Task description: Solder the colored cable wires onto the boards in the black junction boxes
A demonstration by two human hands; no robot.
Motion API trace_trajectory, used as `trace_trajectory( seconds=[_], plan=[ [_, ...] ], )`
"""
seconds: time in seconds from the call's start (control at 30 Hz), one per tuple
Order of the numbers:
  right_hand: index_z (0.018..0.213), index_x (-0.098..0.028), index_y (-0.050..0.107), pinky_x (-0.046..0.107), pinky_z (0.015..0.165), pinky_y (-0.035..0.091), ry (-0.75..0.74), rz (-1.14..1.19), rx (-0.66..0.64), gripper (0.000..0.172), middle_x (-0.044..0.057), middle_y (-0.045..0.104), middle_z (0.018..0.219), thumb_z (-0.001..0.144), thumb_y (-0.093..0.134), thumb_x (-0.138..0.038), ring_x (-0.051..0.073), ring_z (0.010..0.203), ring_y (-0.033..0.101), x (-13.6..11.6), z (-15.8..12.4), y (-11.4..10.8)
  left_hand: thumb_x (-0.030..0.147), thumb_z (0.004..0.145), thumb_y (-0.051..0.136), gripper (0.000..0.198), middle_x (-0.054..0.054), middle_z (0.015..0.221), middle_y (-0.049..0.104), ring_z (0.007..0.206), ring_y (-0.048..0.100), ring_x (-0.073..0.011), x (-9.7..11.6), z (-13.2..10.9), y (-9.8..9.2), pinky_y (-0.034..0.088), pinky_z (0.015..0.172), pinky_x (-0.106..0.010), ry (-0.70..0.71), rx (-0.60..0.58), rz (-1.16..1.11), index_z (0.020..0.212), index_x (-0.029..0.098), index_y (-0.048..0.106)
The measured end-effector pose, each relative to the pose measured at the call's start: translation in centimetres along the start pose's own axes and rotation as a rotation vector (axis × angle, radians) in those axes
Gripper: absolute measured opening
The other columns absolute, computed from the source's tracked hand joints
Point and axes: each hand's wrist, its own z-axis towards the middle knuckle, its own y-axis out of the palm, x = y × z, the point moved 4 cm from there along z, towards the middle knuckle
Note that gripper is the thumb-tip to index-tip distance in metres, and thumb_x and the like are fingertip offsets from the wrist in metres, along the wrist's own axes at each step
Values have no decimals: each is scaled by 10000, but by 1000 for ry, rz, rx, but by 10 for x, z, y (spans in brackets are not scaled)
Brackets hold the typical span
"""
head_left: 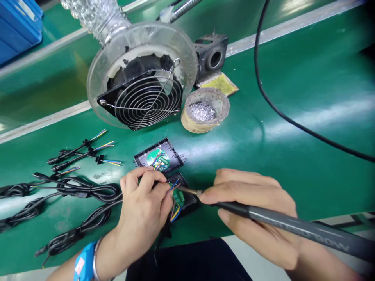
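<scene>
Green glossy surface (pixel 293 128), matte-worn in patches, lit from overhead. The right hand (pixel 252 212) closes its grip pen-fashion round a grey soldering iron (pixel 293 224), metal tip laid on the wires for fine control. The left hand (pixel 143 210) pinches the blue and yellow wires (pixel 175 203) steady against the black housing (pixel 184 195), which lies just before the person at the surface's near edge. A second open housing (pixel 159 158) with green board lies just behind. Beyond stand a crusted round dross pot (pixel 205 111) and a wire-guarded extraction fan (pixel 143 89), angled toward the joint. Coiled black cables (pixel 73 195) lie left.
</scene>
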Motion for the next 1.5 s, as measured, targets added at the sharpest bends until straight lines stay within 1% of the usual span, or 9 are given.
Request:
trace_trajectory(
  seconds=[0.23,0.43,0.6,0.7,0.8,0.9,1.03,1.17,1.5],
  plan=[
    [928,-174,668,234,452,387,-11,19,9,313,-2,535,654,716,493,-24,92,526,480,-3,2,-2,191,871,628,78,-40,973,644,1052,482,-281,0,1,-1,417,914,-524,-1,-8,-2,837,217,693],
    [907,-210,679,245,453,396,127,-19,68,293,-4,551,643,760,504,-27,96,537,492,-17,-1,-15,186,870,625,77,-45,969,645,1039,490,-274,0,2,-1,422,907,-517,-4,-7,-15,845,213,692],
    [934,-250,690,330,522,425,161,-45,241,285,26,617,744,763,529,-87,174,666,585,-18,-22,-26,189,871,624,81,-45,962,644,1042,484,-274,0,1,-1,422,900,-509,-6,-2,-12,831,208,692],
    [1007,-247,697,347,549,446,98,-58,346,305,42,645,821,772,565,-104,209,750,613,-13,-29,-24,193,865,637,66,-38,955,645,1043,485,-271,0,1,0,422,901,-506,-5,17,-20,828,203,691],
    [1192,-233,648,296,466,438,9,-54,422,425,29,650,811,797,596,-86,156,639,595,-5,-28,-13,191,862,642,70,-37,947,645,1043,487,-269,0,1,0,424,902,-499,-9,30,-17,815,200,694],
    [1292,-236,573,237,423,456,6,-103,490,474,-8,646,747,852,555,-59,98,524,567,2,-28,3,186,856,645,72,-43,947,644,1044,487,-271,0,2,0,426,899,-495,-6,26,-4,807,196,696],
    [1119,-195,606,244,587,555,27,-236,362,311,27,700,867,827,618,-86,118,659,640,5,-28,26,176,851,644,72,-47,941,645,1045,486,-275,2,2,-1,432,895,-501,-3,36,2,804,185,698],
    [1105,-171,558,311,699,574,-19,-298,273,374,77,690,986,763,661,-61,168,796,641,5,-29,37,167,853,637,78,-54,938,644,1042,488,-278,2,3,-2,437,889,-508,6,43,-1,800,173,694],
    [1072,-157,563,297,708,565,-55,-356,278,329,92,682,966,778,627,-24,182,833,648,4,-26,39,170,846,648,54,-50,921,649,1038,489,-273,2,3,-2,442,893,-509,1,48,7,810,179,687]
  ],
)
